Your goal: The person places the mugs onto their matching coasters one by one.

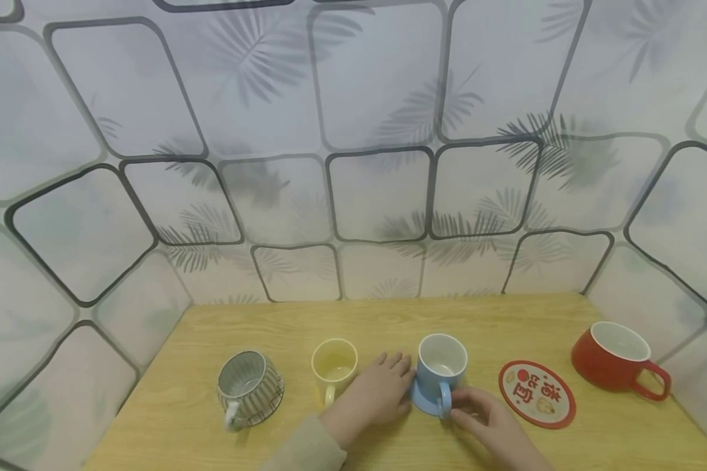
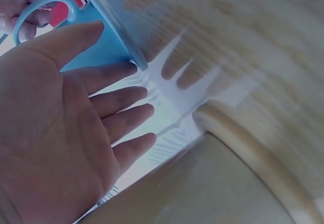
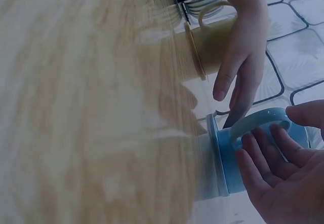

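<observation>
A light blue mug (image 1: 442,360) with a white inside stands upright on a round blue coaster (image 1: 427,400). My right hand (image 1: 488,418) holds the mug by its handle (image 3: 258,120), the thumb on top and the fingers bent at the opening beneath it. To the left of this mug, my left hand (image 1: 384,392) is spread low at the table, palm down. Its fingers (image 2: 119,74) are straight, and the index fingertip is at the coaster's edge; whether it presses there I cannot tell. A yellow mug (image 1: 334,363) stands just left of my left hand, its handle towards me.
A grey striped cup (image 1: 249,386) stands at the left on a matching coaster. Over at the right lie a round red-rimmed coaster (image 1: 536,394) with printed characters and, beyond it, a wide red mug (image 1: 609,360). Patterned fabric (image 1: 377,196) surrounds the wooden table (image 1: 177,418).
</observation>
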Motion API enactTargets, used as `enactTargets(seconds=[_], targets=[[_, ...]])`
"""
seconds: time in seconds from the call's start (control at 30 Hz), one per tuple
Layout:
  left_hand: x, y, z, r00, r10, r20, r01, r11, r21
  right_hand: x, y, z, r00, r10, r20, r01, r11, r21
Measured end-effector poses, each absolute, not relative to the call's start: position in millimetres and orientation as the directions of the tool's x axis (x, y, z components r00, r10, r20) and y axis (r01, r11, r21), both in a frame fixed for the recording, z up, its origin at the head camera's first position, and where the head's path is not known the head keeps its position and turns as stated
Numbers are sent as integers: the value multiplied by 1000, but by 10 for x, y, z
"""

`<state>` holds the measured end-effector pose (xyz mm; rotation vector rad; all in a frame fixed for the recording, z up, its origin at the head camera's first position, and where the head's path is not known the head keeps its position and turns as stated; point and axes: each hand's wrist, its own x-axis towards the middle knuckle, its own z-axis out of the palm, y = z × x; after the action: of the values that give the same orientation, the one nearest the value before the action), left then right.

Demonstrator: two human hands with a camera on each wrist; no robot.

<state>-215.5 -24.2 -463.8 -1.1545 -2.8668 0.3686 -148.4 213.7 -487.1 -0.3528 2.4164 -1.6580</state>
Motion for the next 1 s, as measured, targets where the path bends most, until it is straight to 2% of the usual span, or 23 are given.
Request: enactTargets(seconds=[0.27, 0.57, 0.8, 1.0], targets=[[-2124, -312, -4573, -705, 708, -54, 700, 680, -218, -1472, 2173, -4856, -942, -335, 20, -142, 344, -928], [-2089, -354, -4487, -689, 722, -56, 712, 661, -235, -1477, 2220, -4797, -955, -294, 47, -170, 408, -897], [-2044, -369, -4379, -684, 728, -45, 713, 654, -254, -1474, 2264, -4782, -955, -282, 96, -197, 356, -914], [-1950, -396, -4208, -676, 737, -24, 704, 636, -315, -1483, 2317, -4780, -947, -277, 166, -252, 312, -916]])
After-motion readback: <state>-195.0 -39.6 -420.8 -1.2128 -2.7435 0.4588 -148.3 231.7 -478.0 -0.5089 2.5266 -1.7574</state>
